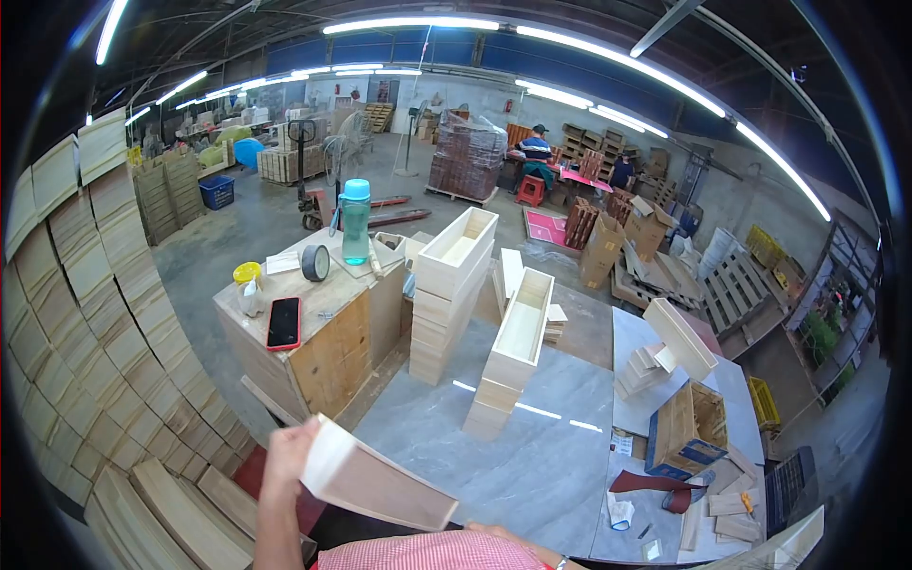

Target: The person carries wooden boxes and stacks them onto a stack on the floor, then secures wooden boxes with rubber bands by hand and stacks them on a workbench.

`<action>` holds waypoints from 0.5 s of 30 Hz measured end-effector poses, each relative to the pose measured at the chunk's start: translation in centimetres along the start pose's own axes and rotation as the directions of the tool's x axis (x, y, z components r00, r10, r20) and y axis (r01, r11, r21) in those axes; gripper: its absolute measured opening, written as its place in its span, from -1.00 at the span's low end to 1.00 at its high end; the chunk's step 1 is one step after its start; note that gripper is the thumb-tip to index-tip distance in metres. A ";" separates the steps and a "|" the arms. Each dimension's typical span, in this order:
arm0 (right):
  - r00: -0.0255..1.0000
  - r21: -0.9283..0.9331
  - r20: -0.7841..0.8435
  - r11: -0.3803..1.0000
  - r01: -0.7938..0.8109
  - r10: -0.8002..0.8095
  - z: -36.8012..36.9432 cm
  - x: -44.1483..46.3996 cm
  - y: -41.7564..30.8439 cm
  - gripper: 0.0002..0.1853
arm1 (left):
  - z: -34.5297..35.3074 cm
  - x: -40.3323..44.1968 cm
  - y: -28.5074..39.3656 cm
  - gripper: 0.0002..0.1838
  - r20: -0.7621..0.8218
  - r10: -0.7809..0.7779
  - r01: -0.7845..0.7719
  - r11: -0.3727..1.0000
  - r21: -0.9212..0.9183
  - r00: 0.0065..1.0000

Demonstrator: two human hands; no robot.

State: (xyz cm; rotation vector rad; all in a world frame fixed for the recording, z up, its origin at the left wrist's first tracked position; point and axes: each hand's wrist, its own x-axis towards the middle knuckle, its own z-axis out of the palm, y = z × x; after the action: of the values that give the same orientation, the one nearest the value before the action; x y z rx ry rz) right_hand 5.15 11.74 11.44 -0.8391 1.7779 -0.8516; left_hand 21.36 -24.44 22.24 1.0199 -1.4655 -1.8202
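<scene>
At the lower middle of the frame, the grey tabletop (565, 470) gives a hand a wide way between the held wooden box (385, 480) and the dark red strip (638, 483) at lower right. Above, the left stack (445, 318) and the centre stack (494, 401) stand with a narrow lane between them, and the cabinet (332, 356) blocks the left side. At the bottom edge, the room around the right hand (489, 533) is hard to judge.

The nearest box (385, 480) is pale, matt wood, smooth-sided; the grey tabletop (570, 465) has a faint sheen — the bottle (355, 233) translucent plastic, the phone (283, 323) glossy and dark, the shirt (427, 553) matt cloth.
</scene>
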 end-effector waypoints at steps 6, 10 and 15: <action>0.958 -0.407 -0.249 0.881 -0.239 0.145 -0.7 -6.1 8.8 -0.82 | 0.7 1.6 6.2 -0.64 0.025 0.238 -0.239 0.971 0.031 0.971; 0.703 -0.153 -0.708 0.986 -0.060 -0.067 -1.8 -0.6 5.9 -0.76 | 5.1 -0.9 7.4 -0.70 0.494 0.087 -0.321 0.853 0.411 0.865; 0.599 0.076 -0.691 0.784 0.616 -0.404 -3.1 5.2 -8.8 -0.85 | 7.3 0.1 4.8 -0.76 0.852 -0.132 -0.295 0.902 0.315 0.507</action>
State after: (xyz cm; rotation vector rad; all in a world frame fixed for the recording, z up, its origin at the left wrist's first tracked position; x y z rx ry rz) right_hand 2.13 3.34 17.37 -0.9326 1.8972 -1.9704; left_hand 15.00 -21.75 27.64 0.0674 -2.5507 -2.0824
